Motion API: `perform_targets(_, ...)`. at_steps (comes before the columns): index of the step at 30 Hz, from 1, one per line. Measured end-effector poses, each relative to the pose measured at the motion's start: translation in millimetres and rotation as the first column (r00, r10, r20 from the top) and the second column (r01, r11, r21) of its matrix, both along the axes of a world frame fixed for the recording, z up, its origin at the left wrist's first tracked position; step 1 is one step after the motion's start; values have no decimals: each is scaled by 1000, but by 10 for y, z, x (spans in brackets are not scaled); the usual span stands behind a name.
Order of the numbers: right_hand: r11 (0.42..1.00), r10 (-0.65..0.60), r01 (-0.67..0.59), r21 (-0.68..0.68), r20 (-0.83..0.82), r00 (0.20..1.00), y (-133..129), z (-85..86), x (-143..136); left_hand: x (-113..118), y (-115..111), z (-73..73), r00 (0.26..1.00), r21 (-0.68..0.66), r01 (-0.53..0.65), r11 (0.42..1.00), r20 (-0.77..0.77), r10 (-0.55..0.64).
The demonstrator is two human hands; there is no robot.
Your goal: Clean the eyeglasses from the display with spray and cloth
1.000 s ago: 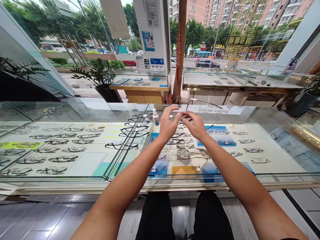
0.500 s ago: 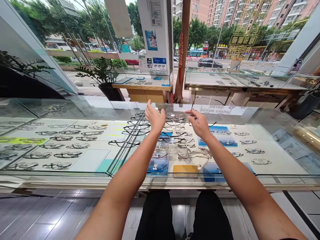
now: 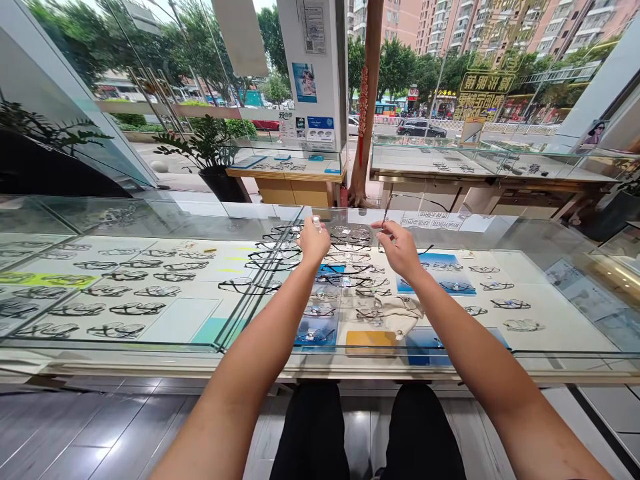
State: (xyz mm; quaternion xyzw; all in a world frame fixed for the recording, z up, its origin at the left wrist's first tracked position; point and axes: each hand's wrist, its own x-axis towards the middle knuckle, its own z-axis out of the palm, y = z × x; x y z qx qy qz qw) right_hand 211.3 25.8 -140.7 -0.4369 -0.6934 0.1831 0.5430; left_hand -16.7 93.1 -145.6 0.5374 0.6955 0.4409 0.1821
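My left hand [image 3: 315, 241] is closed above the glass counter, its fingers wrapped round a small white-topped bottle [image 3: 316, 221]; most of the bottle is hidden by the hand. To the right, my right hand [image 3: 396, 241] pinches a pair of thin dark-framed eyeglasses [image 3: 387, 208] and holds them up over the glass. One of its temples stands up past the fingertips, and part of the frame is behind the hand. Between and below the hands, several eyeglass frames [image 3: 353, 270] lie in a column.
The long glass display counter [image 3: 185, 360] spans the view, with rows of eyeglasses [image 3: 135, 310] at left. A yellow card [image 3: 371, 343] and a pale cloth [image 3: 400, 317] lie in front of me. Farther back stand a potted plant [image 3: 220, 180] and another display case [image 3: 425, 167].
My left hand's fingers, stretched up before, have curled in round the small bottle, and its white top now shows clearly. My right hand and the eyeglasses have barely moved.
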Motion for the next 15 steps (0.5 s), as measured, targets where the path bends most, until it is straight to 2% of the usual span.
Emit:
perform_targets(5,1000,4,-4,-4,0,1000,-2,0,3,21,5,-18,995,-107,62,992,-75,-71)
perform_targets(7,1000,8,-8,-5,0,1000,-3,2,4,33,6,-34,992,-105,79,991,-93,-89)
perform_targets(9,1000,11,-11,-8,2,1000,-3,3,5,43,-2,-41,992,-16,103,995,-70,-104)
perform_targets(11,1000,11,-11,-9,0,1000,-2,3,4,50,-13,-38,991,130,135,982,-14,-134)
perform_targets(15,1000,11,-11,-9,-9,1000,2,-3,-1,76,-30,-9,960,392,191,900,115,-254)
